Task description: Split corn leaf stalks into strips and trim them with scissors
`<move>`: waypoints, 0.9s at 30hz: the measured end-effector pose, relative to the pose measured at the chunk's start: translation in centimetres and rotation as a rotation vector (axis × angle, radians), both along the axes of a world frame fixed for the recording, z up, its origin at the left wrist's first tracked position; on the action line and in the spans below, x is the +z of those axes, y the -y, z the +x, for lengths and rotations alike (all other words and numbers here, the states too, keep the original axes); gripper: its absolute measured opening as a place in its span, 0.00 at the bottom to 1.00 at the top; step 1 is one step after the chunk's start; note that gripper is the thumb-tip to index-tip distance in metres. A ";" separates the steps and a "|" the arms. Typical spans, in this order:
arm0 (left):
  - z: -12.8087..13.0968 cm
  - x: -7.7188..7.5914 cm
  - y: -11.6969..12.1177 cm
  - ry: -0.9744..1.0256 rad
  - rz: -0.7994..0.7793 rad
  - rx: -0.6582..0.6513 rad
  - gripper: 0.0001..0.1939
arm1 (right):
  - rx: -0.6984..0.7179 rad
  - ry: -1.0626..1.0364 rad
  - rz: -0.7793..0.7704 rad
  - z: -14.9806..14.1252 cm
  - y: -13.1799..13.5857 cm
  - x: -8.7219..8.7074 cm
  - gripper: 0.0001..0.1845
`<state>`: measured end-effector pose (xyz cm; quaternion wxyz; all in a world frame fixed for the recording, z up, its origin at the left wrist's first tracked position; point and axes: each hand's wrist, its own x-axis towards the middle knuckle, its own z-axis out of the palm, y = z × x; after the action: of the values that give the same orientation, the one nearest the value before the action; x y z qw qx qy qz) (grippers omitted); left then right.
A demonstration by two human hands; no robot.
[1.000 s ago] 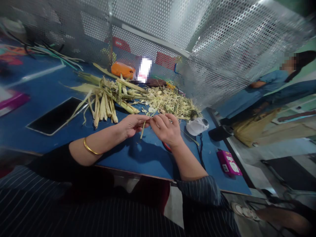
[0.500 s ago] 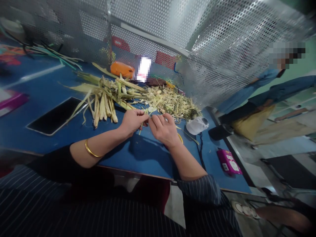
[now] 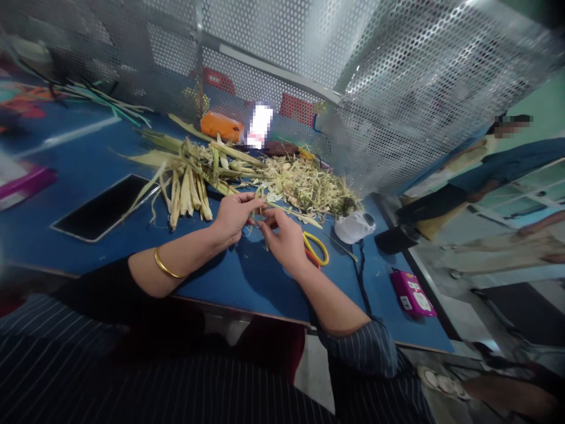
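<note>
My left hand (image 3: pixel 233 219) is closed, thumb and fingers pinching a thin pale-green husk strip (image 3: pixel 259 193) above the blue table. Close against it on the right, my right hand (image 3: pixel 286 240) has its thumb and fingertips brought together at the lower end of the strip. The exact grip is partly hidden by the fingers. Beyond my hands lie a bundle of dried corn husks (image 3: pixel 189 191) and a heap of shredded husk pieces (image 3: pixel 304 184). Beside my right wrist rests a pair of scissors with yellow handle loops (image 3: pixel 325 254).
A dark flat-screen device (image 3: pixel 103 209) lies left. A lit phone (image 3: pixel 259 125) and an orange pack (image 3: pixel 220 126) stand by the perforated metal screen (image 3: pixel 273 65). To the right are a white wrapped object (image 3: pixel 353 228) and a purple pack (image 3: pixel 414 292). People stand beyond the table.
My right hand has moved slightly down and turned, its fingers shifting lower on the strip. More of the scissors shows beside it. My left hand stays nearly in place.
</note>
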<state>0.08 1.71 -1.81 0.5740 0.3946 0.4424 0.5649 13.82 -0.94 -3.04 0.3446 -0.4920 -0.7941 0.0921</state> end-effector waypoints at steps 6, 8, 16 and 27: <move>-0.3 0.1 -0.4 -0.035 0.042 -0.016 0.09 | -0.098 -0.780 -0.213 0.6 -1.5 0.0 0.13; -0.3 0.2 -0.3 -0.081 0.038 -0.044 0.09 | -0.131 -0.765 -0.005 0.9 -1.2 0.7 0.12; -0.2 0.6 0.3 -0.235 0.046 -0.139 0.05 | 0.121 -0.476 -0.031 2.3 -0.6 3.2 0.16; -0.5 -0.4 0.2 -0.476 0.244 -0.100 0.09 | 0.037 -0.104 -0.157 2.7 -1.6 2.2 0.17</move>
<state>-0.39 1.56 -2.17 0.4293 0.6040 0.4733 0.4764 16.52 0.63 -0.88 0.3439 -0.4972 -0.7746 0.1857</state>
